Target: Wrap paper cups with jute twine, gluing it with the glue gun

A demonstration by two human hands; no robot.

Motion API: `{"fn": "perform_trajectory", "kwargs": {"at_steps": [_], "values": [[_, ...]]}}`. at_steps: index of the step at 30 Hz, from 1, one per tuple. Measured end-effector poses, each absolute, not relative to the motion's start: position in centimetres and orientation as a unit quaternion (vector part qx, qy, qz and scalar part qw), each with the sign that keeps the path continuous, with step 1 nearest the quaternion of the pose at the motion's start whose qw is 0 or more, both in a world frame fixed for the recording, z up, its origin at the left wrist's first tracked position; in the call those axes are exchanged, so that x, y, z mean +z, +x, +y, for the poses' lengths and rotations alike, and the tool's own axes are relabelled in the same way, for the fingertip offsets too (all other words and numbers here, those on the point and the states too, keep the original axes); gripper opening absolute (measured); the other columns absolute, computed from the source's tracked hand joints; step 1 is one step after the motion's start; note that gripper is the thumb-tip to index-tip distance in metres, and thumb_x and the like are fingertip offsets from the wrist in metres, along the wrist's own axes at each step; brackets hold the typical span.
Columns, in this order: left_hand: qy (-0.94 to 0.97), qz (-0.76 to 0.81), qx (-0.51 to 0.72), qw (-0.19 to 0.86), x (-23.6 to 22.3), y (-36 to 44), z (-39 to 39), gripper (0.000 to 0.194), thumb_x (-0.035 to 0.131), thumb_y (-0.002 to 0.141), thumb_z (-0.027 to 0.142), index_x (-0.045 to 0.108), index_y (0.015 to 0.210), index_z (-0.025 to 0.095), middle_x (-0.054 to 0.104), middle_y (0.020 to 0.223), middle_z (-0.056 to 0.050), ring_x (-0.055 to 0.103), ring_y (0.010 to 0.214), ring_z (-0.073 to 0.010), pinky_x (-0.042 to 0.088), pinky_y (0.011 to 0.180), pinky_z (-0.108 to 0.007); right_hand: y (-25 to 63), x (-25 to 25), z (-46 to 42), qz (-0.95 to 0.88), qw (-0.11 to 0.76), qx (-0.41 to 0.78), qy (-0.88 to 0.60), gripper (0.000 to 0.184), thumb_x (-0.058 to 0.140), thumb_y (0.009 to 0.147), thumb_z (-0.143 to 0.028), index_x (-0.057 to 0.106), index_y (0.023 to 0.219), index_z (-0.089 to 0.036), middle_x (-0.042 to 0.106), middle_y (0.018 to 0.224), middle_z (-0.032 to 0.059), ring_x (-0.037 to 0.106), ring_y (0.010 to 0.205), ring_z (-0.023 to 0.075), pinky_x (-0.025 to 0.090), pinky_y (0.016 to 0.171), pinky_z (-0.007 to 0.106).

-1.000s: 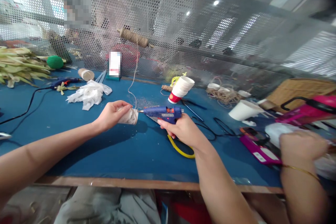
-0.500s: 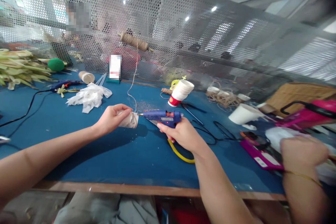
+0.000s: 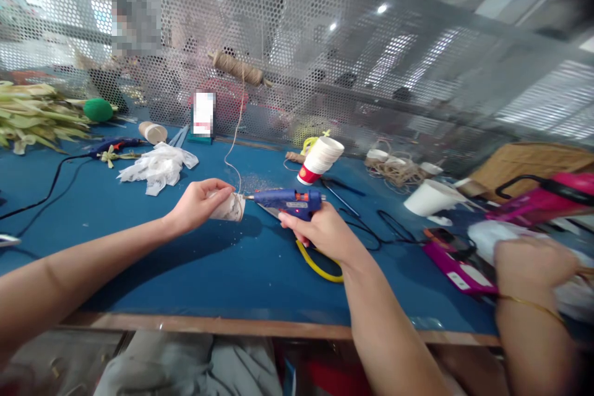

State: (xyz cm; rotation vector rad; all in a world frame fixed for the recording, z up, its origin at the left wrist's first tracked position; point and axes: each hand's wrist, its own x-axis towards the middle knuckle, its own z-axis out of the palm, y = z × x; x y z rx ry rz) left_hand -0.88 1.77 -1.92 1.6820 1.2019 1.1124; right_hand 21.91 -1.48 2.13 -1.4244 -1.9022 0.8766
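Note:
My left hand [image 3: 198, 203] is closed around a small pale paper cup [image 3: 231, 208], held on its side above the table with its wide end to the right. A thin twine [image 3: 237, 127] runs down from a spool [image 3: 239, 69] to the cup's edge. Gripped in my right hand [image 3: 325, 232] is a blue hot glue gun [image 3: 284, 199], pointing left. Its metal nozzle is at the cup's rim; whether it touches, I cannot tell. A yellow loop [image 3: 320, 269] lies below the glue gun, partly behind my right wrist.
Stacked paper cups [image 3: 320, 161] stand beyond the glue gun, near scissors or pliers [image 3: 343, 195]. White lace scraps [image 3: 160, 166] and a second glue gun [image 3: 109, 147] lie left. A perforated metal screen [image 3: 297, 86] borders the back. Another person's hand [image 3: 533, 263] is at right.
The view has tilted slightly, so things sit a little higher. My left hand and the cup have shifted slightly against the nozzle; both hands keep their holds.

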Motion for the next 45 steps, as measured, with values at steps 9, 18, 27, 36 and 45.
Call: {"fn": "perform_trajectory", "kwargs": {"at_steps": [9, 18, 27, 36, 45], "values": [[0.633, 0.472, 0.45, 0.417, -2.0, -0.9, 1.9, 0.036, 0.051, 0.074, 0.044, 0.065, 0.087, 0.012, 0.066, 0.085, -0.007, 0.056, 0.07, -0.0151, 0.04, 0.059, -0.023, 21.8, 2.4, -1.8, -0.718, 0.288, 0.336, -0.537, 0.024, 0.058, 0.071, -0.037, 0.056, 0.06, -0.015, 0.05, 0.044, -0.0015, 0.043, 0.036, 0.0075, 0.037, 0.039, 0.022], [0.613, 0.466, 0.459, 0.444, -2.2, -0.8, 2.1, 0.037, 0.053, 0.073, 0.044, 0.064, 0.087, 0.011, 0.066, 0.082, -0.007, 0.054, 0.066, -0.0128, 0.04, 0.057, -0.023, 21.9, 2.6, -1.8, -0.723, 0.282, 0.348, -0.525, 0.024, 0.059, 0.071, -0.036, 0.056, 0.061, -0.014, 0.05, 0.042, -0.0021, 0.043, 0.036, 0.0073, 0.039, 0.041, 0.022], [0.637, 0.457, 0.451, 0.427, -2.1, -0.8, 1.8, 0.035, 0.053, 0.074, 0.042, 0.065, 0.086, 0.012, 0.066, 0.082, -0.006, 0.055, 0.068, -0.0127, 0.04, 0.058, -0.022, 22.1, 2.1, -1.5, -0.722, 0.303, 0.334, -0.525, 0.026, 0.058, 0.072, -0.037, 0.055, 0.06, -0.014, 0.051, 0.043, -0.0011, 0.043, 0.037, 0.0074, 0.039, 0.041, 0.023], [0.621, 0.459, 0.458, 0.441, -2.3, -0.8, 2.1, 0.034, 0.053, 0.074, 0.042, 0.065, 0.085, 0.012, 0.065, 0.081, -0.007, 0.053, 0.063, -0.0115, 0.039, 0.054, -0.021, 22.4, 2.2, -1.6, -0.748, 0.272, 0.33, -0.507, 0.025, 0.057, 0.074, -0.035, 0.058, 0.062, -0.013, 0.053, 0.045, -0.0002, 0.044, 0.036, 0.0063, 0.04, 0.041, 0.021], [0.6, 0.454, 0.469, 0.463, -2.3, -0.7, 2.1, 0.034, 0.055, 0.072, 0.042, 0.065, 0.084, 0.012, 0.064, 0.076, -0.005, 0.051, 0.059, -0.0104, 0.038, 0.052, -0.021, 22.7, 2.1, -1.6, -0.748, 0.274, 0.347, -0.494, 0.024, 0.057, 0.074, -0.035, 0.058, 0.066, -0.013, 0.056, 0.049, 0.0009, 0.044, 0.036, 0.0062, 0.039, 0.04, 0.021]]}}
